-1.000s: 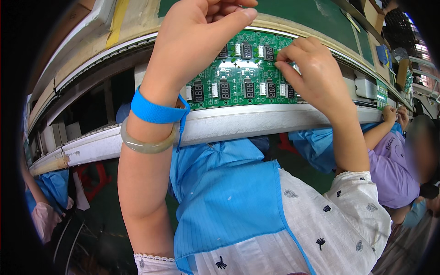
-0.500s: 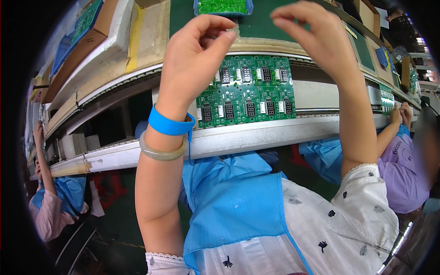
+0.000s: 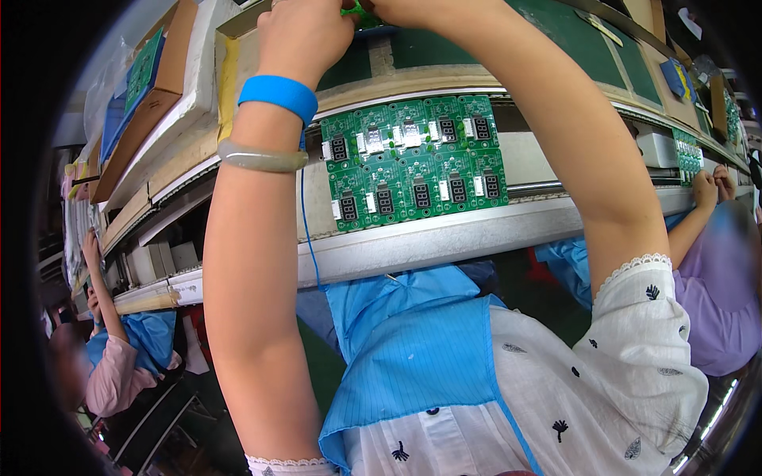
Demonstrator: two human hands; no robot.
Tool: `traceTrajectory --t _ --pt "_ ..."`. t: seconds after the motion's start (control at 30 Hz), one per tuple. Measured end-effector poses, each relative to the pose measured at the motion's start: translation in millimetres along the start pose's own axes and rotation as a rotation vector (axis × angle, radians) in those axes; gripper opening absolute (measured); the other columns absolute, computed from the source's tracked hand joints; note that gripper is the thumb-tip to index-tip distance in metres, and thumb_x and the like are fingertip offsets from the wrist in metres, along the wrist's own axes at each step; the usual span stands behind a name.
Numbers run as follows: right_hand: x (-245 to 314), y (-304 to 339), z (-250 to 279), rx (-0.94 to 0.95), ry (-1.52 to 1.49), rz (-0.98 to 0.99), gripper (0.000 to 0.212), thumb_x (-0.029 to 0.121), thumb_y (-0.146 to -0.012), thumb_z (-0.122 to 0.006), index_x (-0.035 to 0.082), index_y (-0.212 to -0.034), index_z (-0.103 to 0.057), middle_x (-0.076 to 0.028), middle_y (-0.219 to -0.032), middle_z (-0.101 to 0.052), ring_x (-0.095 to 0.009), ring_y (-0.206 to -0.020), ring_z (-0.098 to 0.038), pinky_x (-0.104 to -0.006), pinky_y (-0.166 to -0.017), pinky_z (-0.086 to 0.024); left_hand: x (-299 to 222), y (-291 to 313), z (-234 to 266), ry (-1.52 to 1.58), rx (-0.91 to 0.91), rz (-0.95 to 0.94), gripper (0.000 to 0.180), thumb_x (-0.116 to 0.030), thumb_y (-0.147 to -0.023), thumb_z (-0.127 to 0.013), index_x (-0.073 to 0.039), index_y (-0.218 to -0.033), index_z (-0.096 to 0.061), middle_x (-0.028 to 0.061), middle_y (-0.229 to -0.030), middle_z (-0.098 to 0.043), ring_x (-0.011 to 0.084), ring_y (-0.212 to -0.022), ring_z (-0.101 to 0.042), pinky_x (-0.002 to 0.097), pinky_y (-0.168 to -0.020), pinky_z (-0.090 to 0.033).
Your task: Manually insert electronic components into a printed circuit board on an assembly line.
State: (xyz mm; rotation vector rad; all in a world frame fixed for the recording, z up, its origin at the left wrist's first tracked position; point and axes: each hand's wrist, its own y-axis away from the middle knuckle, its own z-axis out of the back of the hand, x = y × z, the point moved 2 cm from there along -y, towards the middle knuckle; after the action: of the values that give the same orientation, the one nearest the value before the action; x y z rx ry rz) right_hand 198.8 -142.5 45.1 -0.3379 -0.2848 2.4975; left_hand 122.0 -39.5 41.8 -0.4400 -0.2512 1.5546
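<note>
Both my hands are at the top edge, over a blue tray (image 3: 376,32) of small green parts (image 3: 357,13) that they mostly cover. My left hand (image 3: 305,36) has its fingers curled in, partly cut off by the edge; whatever is in them is hidden. Of my right hand (image 3: 403,9) only the part near the wrist shows, its fingers out of sight beside the tray. Nearer to me, a green circuit board panel (image 3: 403,173) with rows of black digit displays and white connectors lies across the rails. Several small green parts sit on its far row.
A white metal rail (image 3: 413,230) runs along the near side of the line. Cardboard boxes (image 3: 163,107) with boards stand at the left. A blue cord (image 3: 305,214) hangs from my left wristband. Co-workers sit at the left (image 3: 119,361) and right (image 3: 718,293).
Both hands have moved up and away to the tray, the left from above the board panel's far edge and the right inward. The panel appears slightly lower left in view.
</note>
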Motion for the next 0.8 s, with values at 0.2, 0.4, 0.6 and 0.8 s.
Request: traceTrajectory --t 0.2,0.4,0.6,0.8 --pt "-0.1 3.2 -3.6 -0.167 -0.186 -0.005 0.014 0.014 -0.077 -0.060 0.005 -0.079 -0.070 -0.019 -0.078 -0.067 -0.034 -0.078 -0.066 -0.0435 -0.070 -0.052 12.3 -4.5 -17.0 -0.049 0.038 0.053 0.012 -0.017 -0.076 -0.063 -0.010 -0.081 -0.072 0.0129 -0.080 -0.067 0.0331 -0.085 -0.059 0.0486 -0.075 -0.042" --pt "-3.5 13.0 3.7 -0.292 -0.418 -0.051 0.015 0.015 -0.080 -0.061 0.001 -0.078 -0.067 -0.020 -0.077 -0.065 -0.035 -0.076 -0.065 -0.0443 -0.069 -0.050 12.6 -1.4 -17.3 0.030 -0.010 0.042 0.010 -0.019 -0.076 -0.067 -0.010 -0.078 -0.072 0.0115 -0.078 -0.067 0.0318 -0.084 -0.060 0.0478 -0.075 -0.040" --pt "-21.7 49.6 28.7 -0.357 -0.615 -0.151 0.018 0.017 -0.081 -0.063 -0.001 -0.082 -0.065 -0.018 -0.077 -0.065 -0.034 -0.075 -0.064 -0.0409 -0.068 -0.049 -2.4 -2.1 -13.2 0.070 -0.048 -0.017 0.009 -0.016 -0.078 -0.064 -0.009 -0.077 -0.069 0.0102 -0.078 -0.067 0.0306 -0.082 -0.060 0.0459 -0.075 -0.038" --pt "-3.5 110.4 35.4 0.088 -0.701 -0.240 0.016 0.016 -0.081 -0.066 0.002 -0.087 -0.067 -0.012 -0.078 -0.064 -0.025 -0.071 -0.060 -0.0339 -0.066 -0.047 16.8 5.7 -18.5 0.090 -0.201 -0.060 0.006 -0.013 -0.080 -0.062 -0.009 -0.077 -0.064 0.0098 -0.076 -0.064 0.0309 -0.080 -0.059 0.0449 -0.074 -0.038"
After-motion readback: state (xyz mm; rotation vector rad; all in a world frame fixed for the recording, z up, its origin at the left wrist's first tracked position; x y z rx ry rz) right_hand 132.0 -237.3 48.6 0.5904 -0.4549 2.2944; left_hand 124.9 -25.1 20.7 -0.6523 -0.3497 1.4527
